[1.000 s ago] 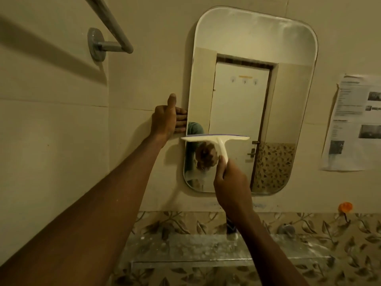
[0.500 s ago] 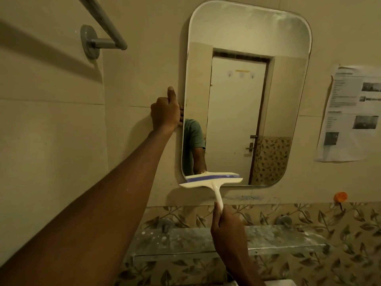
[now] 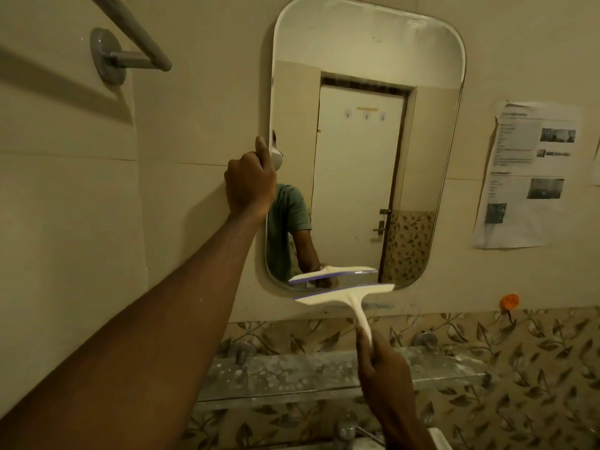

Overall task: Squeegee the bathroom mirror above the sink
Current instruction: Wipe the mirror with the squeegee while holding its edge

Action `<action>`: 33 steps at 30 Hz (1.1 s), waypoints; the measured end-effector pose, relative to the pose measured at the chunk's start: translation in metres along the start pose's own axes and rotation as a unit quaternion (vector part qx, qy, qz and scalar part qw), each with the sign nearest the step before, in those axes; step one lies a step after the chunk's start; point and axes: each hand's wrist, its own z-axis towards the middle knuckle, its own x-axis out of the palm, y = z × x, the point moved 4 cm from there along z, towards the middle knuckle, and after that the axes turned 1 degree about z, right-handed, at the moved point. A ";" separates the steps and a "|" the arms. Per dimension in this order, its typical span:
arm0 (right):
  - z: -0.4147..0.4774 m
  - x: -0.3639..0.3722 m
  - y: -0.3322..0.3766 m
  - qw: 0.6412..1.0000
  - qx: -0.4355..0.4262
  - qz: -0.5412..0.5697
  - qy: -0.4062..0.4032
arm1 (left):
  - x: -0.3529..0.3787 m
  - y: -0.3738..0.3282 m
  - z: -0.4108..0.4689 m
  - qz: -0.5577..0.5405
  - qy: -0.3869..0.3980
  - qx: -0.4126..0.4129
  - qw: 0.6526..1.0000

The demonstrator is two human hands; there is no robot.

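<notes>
The bathroom wall was cream tile, with a towel bar point(image 3: 130, 34) at upper left. The left hand point(image 3: 250, 181) gripped the mirror point(image 3: 363, 60) by its left edge, steadying it. The right hand point(image 3: 380, 365) was clamped on the handle of the squeegee point(image 3: 347, 295), whose blade sat just at the mirror's bottom rim. That stroke looked finished; the next move likely called for lifting the blade to the top, further right.

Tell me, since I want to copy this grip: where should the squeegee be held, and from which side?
Grip the squeegee by its narrow stem, from below, as the right hand does. The wide blade stays crosswise on top against the mirror, and the stem hangs down toward the person.
</notes>
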 end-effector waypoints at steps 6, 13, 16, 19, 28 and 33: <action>0.051 -0.065 -0.008 0.996 -0.068 0.027 0.051 | 0.000 -0.004 -0.002 0.010 -0.016 0.003 1.000; 0.126 -0.122 -0.027 0.951 -0.136 -0.268 0.075 | 0.005 -0.002 -0.002 0.031 -0.020 -0.012 0.999; 0.137 -0.101 0.009 0.948 -0.174 -0.249 0.093 | 0.006 -0.001 -0.002 0.020 -0.012 -0.030 0.999; 0.157 -0.051 0.082 0.931 -0.276 -0.226 0.076 | 0.005 -0.003 0.001 -0.004 0.010 -0.061 0.998; 0.214 -0.185 0.025 0.964 -0.153 -0.216 0.018 | 0.003 0.000 0.003 -0.003 0.049 -0.113 0.992; 0.238 -0.208 0.058 0.946 -0.188 -0.262 -0.029 | 0.005 0.002 0.004 -0.006 0.044 -0.107 0.993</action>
